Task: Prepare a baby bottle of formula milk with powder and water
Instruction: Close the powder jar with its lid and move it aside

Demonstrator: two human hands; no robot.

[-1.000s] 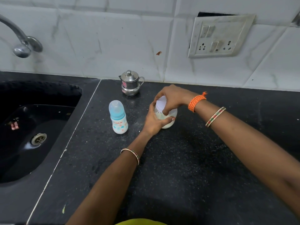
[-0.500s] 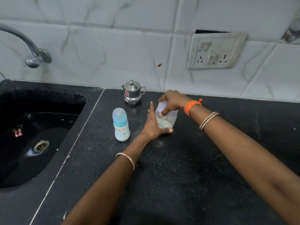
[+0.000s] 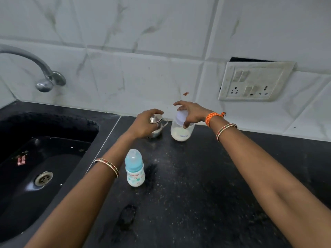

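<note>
A small baby bottle (image 3: 134, 168) with a blue cap stands upright on the black counter (image 3: 197, 185), apart from both hands. Near the wall stands a clear jar (image 3: 181, 134) with cream-coloured powder in its lower part. My right hand (image 3: 192, 113) pinches the jar's white lid (image 3: 180, 118), which sits tilted on the mouth. Left of the jar is a small steel jug (image 3: 157, 128) with a lid. My left hand (image 3: 144, 125) arches over it with fingers apart, hiding its left side; whether the hand touches it is unclear.
A black sink (image 3: 44, 158) with a drain lies to the left, under a steel tap (image 3: 43, 76). White tiled wall runs behind the counter, with a switch and socket plate (image 3: 254, 82) at the right. Specks of powder lie on the counter.
My left hand has let go of the jar and moved left over the steel jug. The jar now stands further back, by the wall, with my right hand still on its lid.
</note>
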